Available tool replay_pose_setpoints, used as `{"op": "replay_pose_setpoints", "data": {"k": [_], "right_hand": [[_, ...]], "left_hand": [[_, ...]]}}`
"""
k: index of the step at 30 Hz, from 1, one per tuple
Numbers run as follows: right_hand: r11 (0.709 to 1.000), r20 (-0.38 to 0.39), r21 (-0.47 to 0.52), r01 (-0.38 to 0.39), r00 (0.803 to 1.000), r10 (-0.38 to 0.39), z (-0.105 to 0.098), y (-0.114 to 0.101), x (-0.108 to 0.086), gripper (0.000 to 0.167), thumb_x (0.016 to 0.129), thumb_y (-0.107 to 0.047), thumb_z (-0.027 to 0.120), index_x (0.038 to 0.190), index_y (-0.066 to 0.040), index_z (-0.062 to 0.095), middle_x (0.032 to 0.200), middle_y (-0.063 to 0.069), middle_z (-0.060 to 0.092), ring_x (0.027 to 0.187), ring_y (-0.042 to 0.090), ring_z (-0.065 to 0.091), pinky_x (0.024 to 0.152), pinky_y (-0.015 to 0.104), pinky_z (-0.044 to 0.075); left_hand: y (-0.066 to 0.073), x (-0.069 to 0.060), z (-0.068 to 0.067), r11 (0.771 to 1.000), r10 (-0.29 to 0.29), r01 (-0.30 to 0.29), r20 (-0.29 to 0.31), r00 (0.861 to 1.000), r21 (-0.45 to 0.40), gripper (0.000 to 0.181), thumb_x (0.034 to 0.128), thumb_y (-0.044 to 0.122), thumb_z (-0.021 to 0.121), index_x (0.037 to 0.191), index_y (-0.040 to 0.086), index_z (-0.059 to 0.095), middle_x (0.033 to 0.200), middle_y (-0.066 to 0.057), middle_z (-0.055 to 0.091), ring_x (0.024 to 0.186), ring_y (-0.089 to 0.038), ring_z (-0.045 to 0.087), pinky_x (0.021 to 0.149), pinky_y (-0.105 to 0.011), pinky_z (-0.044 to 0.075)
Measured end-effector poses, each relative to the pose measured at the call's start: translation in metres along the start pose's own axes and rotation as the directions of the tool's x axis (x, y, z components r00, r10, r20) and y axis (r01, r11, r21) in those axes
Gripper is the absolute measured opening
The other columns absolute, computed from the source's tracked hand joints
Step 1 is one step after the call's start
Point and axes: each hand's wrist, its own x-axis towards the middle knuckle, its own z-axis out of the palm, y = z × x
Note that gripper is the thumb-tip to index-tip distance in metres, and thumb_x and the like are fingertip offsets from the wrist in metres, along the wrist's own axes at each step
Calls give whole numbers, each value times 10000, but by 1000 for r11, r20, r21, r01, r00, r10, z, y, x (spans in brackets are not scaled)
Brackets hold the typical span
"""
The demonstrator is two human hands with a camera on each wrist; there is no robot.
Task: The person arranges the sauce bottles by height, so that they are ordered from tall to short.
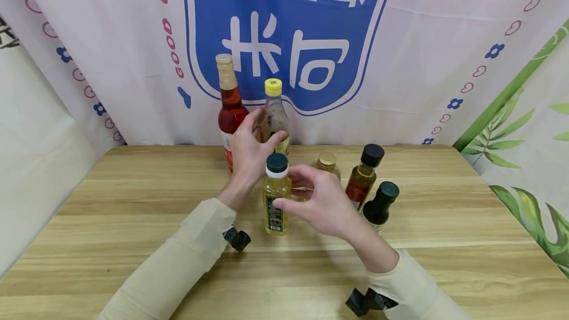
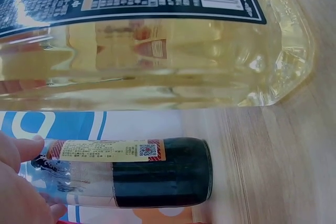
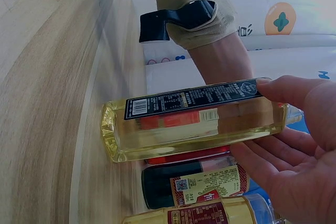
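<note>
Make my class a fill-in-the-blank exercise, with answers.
The right hand holds the angular clear bottle of yellow liquid, capped in dark ____.
The left hand grips the round clear bottle, whose cap is ____.
In the head view, the tall bottle of red liquid stands ____ of both held bottles.
Missing: green; yellow; left.

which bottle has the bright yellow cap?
Clear bottle in the left hand, beside the tall red bottle; the others are topped gold, black, green or beige.

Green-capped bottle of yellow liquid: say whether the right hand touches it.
Touching: the right wrist view shows the right hand gripping the bottle, thumb on its label.
</note>
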Motion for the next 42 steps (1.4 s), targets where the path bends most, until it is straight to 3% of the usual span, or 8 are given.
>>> {"op": "replay_pose_setpoints", "data": {"k": [29,34,42], "right_hand": [[1000,-1,-13,-6,1000,6,0,0,0,478,895,-164,871,1327,-104,676,1297,71,734,1189,252,744,1019,391,626],[1000,-3,-8,-2,1000,2,0,1,0,478,896,-162,870,1329,-100,674,1299,79,733,1193,262,743,1030,431,621],[1000,-4,14,3,1000,-3,1,1,0,483,889,-149,874,1325,-84,678,1303,93,733,1196,270,743,1038,472,613]], "left_hand": [[-1,0,-1,1000,12,-12,4,1000,17,687,934,209,835,1541,109,529,1563,-110,595,1442,-292,590,1192,-411,502],[-1,0,-2,1000,13,-13,3,1000,26,677,929,203,840,1530,111,543,1555,-105,604,1429,-292,603,1187,-406,506],[-2,-4,-16,995,90,-91,-30,996,-48,585,935,151,828,1469,95,594,1498,-102,653,1351,-255,664,1117,-397,568]]}}
